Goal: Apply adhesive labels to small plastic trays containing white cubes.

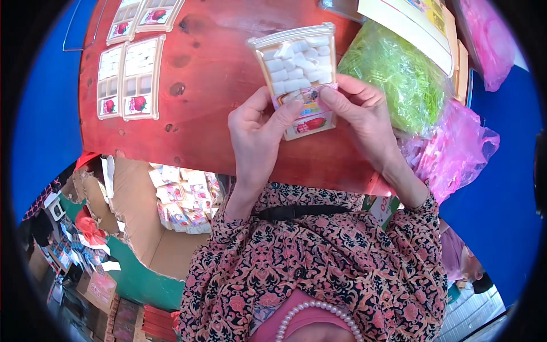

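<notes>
My left hand [263, 121] and my right hand [364, 111] hold one pack [297, 61] between them over the table. The pack is a flat plastic tray of small white rolls, with a strawberry picture at its lower end. A small pink and multicoloured label [310, 105] lies across its lower middle. Both thumbs press on this label from the front, while the other fingers are mostly hidden at the sides and behind. The pack tilts slightly, its wide rimmed end pointing away from me.
Several similar packs [141, 77] lie at the left of the red table [208, 94]. A bag of green strips [393, 80] and crumpled pink plastic [456, 145] sit at the right. Below the table's near edge, a cardboard box [139, 205] holds a heap of packs [191, 196].
</notes>
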### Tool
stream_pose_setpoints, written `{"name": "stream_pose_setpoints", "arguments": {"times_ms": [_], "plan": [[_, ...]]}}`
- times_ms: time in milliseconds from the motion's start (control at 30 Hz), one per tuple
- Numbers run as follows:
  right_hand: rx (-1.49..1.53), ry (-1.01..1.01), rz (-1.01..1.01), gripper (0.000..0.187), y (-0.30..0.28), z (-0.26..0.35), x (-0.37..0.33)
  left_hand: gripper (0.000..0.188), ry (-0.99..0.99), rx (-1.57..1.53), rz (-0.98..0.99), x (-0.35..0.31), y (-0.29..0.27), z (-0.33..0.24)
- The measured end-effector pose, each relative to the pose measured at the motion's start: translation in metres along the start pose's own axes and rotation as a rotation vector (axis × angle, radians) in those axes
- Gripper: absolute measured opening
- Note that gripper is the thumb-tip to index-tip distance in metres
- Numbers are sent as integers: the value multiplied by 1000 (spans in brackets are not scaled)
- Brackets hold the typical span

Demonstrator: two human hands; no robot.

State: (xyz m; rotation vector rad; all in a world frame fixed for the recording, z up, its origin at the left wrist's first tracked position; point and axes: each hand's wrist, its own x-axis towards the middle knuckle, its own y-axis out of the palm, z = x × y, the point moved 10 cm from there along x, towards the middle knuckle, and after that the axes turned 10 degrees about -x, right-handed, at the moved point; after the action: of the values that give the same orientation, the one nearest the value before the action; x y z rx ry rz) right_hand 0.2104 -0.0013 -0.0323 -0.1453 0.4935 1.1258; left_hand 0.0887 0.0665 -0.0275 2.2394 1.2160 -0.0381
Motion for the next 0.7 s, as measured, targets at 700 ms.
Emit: {"name": "stream_pose_setpoints", "arguments": {"times_ms": [700], "plan": [[-283,12,233,28,22,13,-1,28,-93,-240,111,2,7,2]]}}
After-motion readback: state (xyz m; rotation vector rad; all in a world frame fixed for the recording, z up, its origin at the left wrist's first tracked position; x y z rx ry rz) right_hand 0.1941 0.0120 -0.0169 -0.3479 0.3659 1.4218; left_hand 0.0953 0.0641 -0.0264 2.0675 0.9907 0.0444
